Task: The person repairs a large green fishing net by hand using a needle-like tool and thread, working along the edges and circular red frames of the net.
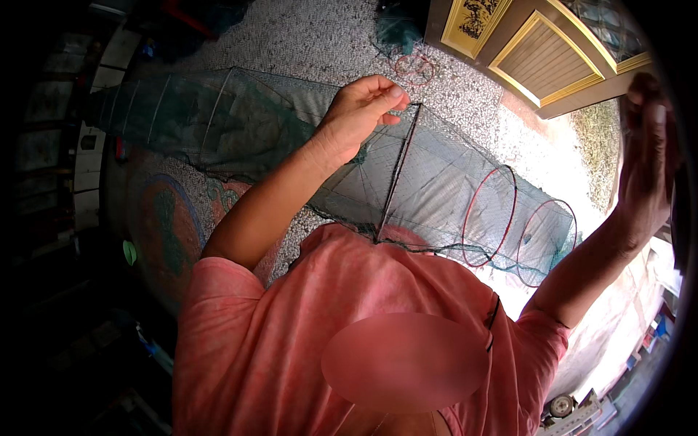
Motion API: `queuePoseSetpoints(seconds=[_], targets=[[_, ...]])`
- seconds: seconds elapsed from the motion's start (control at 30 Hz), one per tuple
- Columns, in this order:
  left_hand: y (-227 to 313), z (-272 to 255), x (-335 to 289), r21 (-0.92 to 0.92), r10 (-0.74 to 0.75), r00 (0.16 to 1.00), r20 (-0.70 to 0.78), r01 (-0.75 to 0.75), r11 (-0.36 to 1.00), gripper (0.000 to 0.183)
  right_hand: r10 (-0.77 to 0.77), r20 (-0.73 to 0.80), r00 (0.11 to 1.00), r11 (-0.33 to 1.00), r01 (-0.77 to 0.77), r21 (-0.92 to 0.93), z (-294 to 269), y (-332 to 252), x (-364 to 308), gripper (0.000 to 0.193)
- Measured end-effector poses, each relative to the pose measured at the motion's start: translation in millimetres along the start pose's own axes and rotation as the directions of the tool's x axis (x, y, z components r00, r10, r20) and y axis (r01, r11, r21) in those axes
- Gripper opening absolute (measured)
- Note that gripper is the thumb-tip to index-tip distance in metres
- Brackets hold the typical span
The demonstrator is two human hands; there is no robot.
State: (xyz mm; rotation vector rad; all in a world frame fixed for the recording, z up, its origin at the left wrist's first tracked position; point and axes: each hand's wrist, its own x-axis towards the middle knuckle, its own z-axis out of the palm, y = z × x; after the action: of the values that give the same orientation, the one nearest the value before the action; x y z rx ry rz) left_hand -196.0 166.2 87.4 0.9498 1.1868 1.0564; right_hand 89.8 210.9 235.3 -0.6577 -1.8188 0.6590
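Observation:
A long green mesh net trap point(443, 174) stretches across in front of me, held in shape by several frames. My left hand point(367, 109) is raised over its far edge, thumb and fingers pinched together. Whatever lies in that pinch is too fine to make out. A dark straight frame bar point(400, 171) crosses the mesh just beside this hand, and a red hoop point(515, 207) rounds the netting farther right. At the far right rim, up in shadow, my right hand point(649, 149) has its fingers drawn together. I cannot see what it grips, if anything.
Beyond the net, a bundle of dark green netting point(400, 27) and thin red rings point(415, 70) lie on the pebbled floor point(313, 36). A brown and gold panelled door point(542, 62) stands at the upper right. A small wheel point(561, 405) shows at the lower right.

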Motion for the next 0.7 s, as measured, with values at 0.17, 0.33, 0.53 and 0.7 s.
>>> queuePoseSetpoints(seconds=[0.17, 0.33, 0.53, 0.7], targets=[[11, -16, 8, -0.121, -0.107, 0.994, -0.030, 0.103, 0.987, 0.017, 0.181, 0.389, 0.903, 0.919, -0.014, -0.395, 83, 54, -31, 0.008], [2, -12, 9, 0.007, -0.128, 0.992, -0.005, 0.128, 0.992, 0.016, 0.352, 0.428, 0.832, 0.832, -0.069, -0.550, 103, 107, -52, 0.007], [-6, -11, 2, 0.112, -0.008, 1.000, 0.009, 0.007, 0.994, 0.014, 0.416, 0.511, 0.752, 0.898, -0.251, -0.363, 115, 125, -57, 0.008], [-9, -6, 2, 0.164, 0.005, 1.000, -0.031, 0.001, 0.986, 0.014, 0.533, 0.441, 0.722, 0.843, -0.406, -0.353, 129, 125, -64, 0.012]])
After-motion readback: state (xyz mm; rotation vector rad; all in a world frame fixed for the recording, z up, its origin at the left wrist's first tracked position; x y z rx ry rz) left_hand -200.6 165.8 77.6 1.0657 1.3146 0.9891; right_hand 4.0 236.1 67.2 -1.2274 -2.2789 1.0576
